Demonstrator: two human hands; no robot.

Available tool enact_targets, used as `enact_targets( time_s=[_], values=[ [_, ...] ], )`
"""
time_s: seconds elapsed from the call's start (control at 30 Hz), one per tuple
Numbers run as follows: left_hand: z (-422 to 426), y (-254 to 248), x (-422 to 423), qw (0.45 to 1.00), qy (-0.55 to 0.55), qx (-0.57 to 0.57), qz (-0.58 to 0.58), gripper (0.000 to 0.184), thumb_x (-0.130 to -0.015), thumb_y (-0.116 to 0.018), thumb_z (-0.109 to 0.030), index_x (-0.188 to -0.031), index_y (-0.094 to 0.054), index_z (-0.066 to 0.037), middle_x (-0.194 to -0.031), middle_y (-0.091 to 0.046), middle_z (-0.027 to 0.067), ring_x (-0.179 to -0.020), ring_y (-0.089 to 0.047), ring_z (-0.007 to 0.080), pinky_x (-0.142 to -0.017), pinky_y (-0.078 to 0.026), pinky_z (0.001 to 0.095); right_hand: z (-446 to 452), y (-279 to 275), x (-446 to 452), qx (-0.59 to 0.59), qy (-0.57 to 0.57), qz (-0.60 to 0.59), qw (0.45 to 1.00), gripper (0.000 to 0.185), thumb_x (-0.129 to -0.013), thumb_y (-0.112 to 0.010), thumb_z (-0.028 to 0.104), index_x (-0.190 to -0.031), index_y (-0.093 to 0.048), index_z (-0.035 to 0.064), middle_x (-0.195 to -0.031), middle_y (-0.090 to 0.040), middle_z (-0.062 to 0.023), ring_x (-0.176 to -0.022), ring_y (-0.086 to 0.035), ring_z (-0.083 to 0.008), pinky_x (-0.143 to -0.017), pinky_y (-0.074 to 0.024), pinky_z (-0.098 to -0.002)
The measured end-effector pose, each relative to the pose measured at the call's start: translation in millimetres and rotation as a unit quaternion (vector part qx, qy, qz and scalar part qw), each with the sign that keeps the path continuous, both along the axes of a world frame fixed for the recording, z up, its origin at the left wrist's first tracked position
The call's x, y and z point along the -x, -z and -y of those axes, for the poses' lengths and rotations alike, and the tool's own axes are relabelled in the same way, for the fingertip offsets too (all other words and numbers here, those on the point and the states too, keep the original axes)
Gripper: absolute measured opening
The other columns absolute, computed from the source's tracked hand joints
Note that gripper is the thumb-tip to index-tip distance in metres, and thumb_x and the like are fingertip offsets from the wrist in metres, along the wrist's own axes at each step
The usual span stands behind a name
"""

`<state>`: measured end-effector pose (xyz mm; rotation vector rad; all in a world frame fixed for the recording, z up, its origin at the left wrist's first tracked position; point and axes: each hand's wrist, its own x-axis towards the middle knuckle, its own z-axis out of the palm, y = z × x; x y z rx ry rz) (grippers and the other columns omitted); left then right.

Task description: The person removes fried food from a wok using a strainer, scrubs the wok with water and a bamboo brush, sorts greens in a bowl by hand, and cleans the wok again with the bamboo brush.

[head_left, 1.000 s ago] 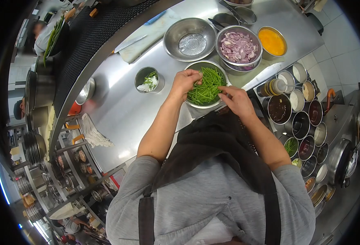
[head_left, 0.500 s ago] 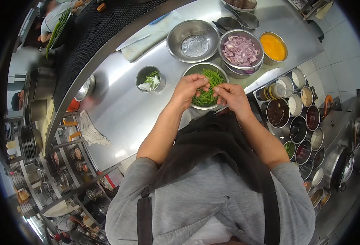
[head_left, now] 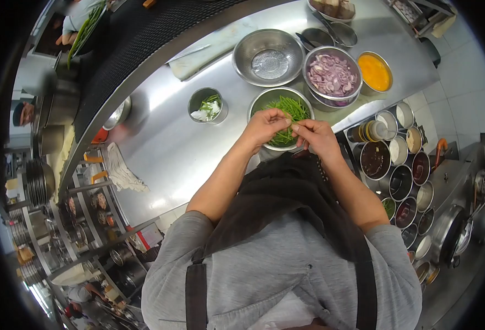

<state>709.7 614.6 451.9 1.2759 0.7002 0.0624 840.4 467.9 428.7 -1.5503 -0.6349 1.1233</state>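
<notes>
My left hand (head_left: 264,128) and my right hand (head_left: 315,135) come together over a steel bowl (head_left: 253,103) of thin, cut green stems (head_left: 289,104). Thumb and forefinger are pinched on each hand, fingertips almost touching, with a short green stem between them, mostly hidden by the fingers. Left of the bowl stands a smaller steel pot (head_left: 223,117) with green pieces and something white inside. Just behind are a wide steel basin (head_left: 268,61) with a perforated-looking base and a bowl of sliced purple onions (head_left: 333,75).
An orange-yellow liquid (head_left: 374,71) fills a round container at the right. A white cutting board (head_left: 190,63) lies at the back left, and a crumpled cloth (head_left: 122,170) at the left edge. Several pots of sauces and seasonings (head_left: 375,159) crowd the right side.
My hands have drawn closer together over the bowl, fingertips now nearly meeting. The whole view has shifted slightly, so the counter items appear a little farther right.
</notes>
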Motion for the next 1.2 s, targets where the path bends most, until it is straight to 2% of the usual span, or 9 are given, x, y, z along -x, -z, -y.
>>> enact_targets(
  time_s=[0.23,0.33,0.4,0.5,0.57,0.8,0.87,1.0,1.2],
  values=[
    [-28,-2,26,0.997,-0.076,-0.027,0.016,0.012,-0.087,-0.067,-0.014,-0.094,-0.067,-0.005,-0.08,-0.065,0.0017,-0.065,-0.053,0.0063,-0.057,-0.038,0.0202,-9,-4,4,0.023,0.002,0.03,0.999,0.024,-0.091,-0.065,0.02,-0.098,-0.07,-0.0023,-0.079,-0.066,-0.0036,-0.058,-0.058,-0.0061,-0.047,-0.0425,-0.02],
    [-80,-11,58,0.974,-0.2,-0.083,0.063,0.012,-0.085,-0.068,-0.016,-0.093,-0.068,-0.007,-0.08,-0.067,0.0013,-0.07,-0.058,0.0075,-0.057,-0.039,0.0224,-15,-17,7,-0.043,0.006,0.154,0.987,0.023,-0.089,-0.066,0.019,-0.1,-0.07,-0.0004,-0.079,-0.064,-0.0076,-0.063,-0.062,-0.0175,-0.058,-0.0493,-0.0285],
    [-124,-12,82,0.962,-0.242,-0.115,0.048,0.016,-0.087,-0.065,-0.017,-0.094,-0.07,-0.004,-0.078,-0.068,0.0028,-0.069,-0.06,0.0081,-0.058,-0.043,0.0237,-24,-9,5,-0.127,-0.06,0.404,0.904,0.025,-0.086,-0.067,0.016,-0.107,-0.068,0.001,-0.086,-0.064,-0.013,-0.076,-0.064,-0.0285,-0.07,-0.0512,-0.0372],
    [-179,40,115,0.915,-0.19,-0.311,-0.174,0.016,-0.085,-0.064,-0.016,-0.091,-0.072,-0.003,-0.078,-0.069,0.0092,-0.073,-0.066,0.0178,-0.063,-0.049,0.0307,-30,13,4,-0.126,-0.072,0.548,0.824,0.029,-0.084,-0.068,0.014,-0.11,-0.066,0.0028,-0.091,-0.064,-0.0166,-0.083,-0.062,-0.0344,-0.074,-0.049,-0.0422],
    [-197,61,128,0.75,-0.049,-0.587,-0.302,0.018,-0.083,-0.063,-0.017,-0.089,-0.072,-0.003,-0.082,-0.07,0.015,-0.079,-0.068,0.0294,-0.073,-0.053,0.0392,-30,-4,0,-0.148,-0.049,0.543,0.825,0.031,-0.083,-0.068,0.013,-0.112,-0.065,0.0036,-0.093,-0.063,-0.0166,-0.083,-0.062,-0.0347,-0.074,-0.0492,-0.0419],
    [-159,13,92,0.736,-0.172,-0.587,-0.29,0.02,-0.082,-0.061,-0.018,-0.093,-0.072,-0.005,-0.092,-0.07,0.0167,-0.086,-0.068,0.0313,-0.081,-0.053,0.0414,26,27,-20,0.021,-0.056,0.426,0.903,0.034,-0.083,-0.063,0.009,-0.117,-0.063,0.0084,-0.094,-0.064,-0.0164,-0.084,-0.062,-0.0375,-0.074,-0.0508,-0.0445],
    [-135,13,64,0.825,-0.175,-0.522,-0.125,0.02,-0.081,-0.062,-0.017,-0.094,-0.072,-0.006,-0.098,-0.07,0.017,-0.089,-0.068,0.0305,-0.082,-0.053,0.0403,42,32,-14,0.027,-0.098,0.44,0.892,0.035,-0.082,-0.06,0.008,-0.117,-0.063,0.0098,-0.092,-0.062,-0.0168,-0.085,-0.062,-0.0372,-0.074,-0.0498,-0.0462],
    [-79,55,-5,0.886,0.09,-0.451,-0.063,0.028,-0.079,-0.068,-0.022,-0.102,-0.071,-0.006,-0.106,-0.068,0.0186,-0.098,-0.067,0.03,-0.089,-0.052,0.039,43,42,-5,0.017,-0.097,0.446,0.89,0.038,-0.079,-0.066,0.006,-0.117,-0.064,0.0097,-0.088,-0.06,-0.0147,-0.078,-0.061,-0.0366,-0.071,-0.049,-0.045],
    [-15,96,-67,0.79,0.234,-0.561,-0.081,0.071,-0.075,-0.072,-0.038,-0.135,-0.049,-0.008,-0.131,-0.055,0.0203,-0.122,-0.051,0.0366,-0.103,-0.042,0.0445,40,40,-4,0.052,-0.09,0.441,0.892,0.032,-0.081,-0.064,0.01,-0.113,-0.067,0.0114,-0.088,-0.06,-0.016,-0.082,-0.06,-0.0384,-0.072,-0.0489,-0.0472]
  ],
)
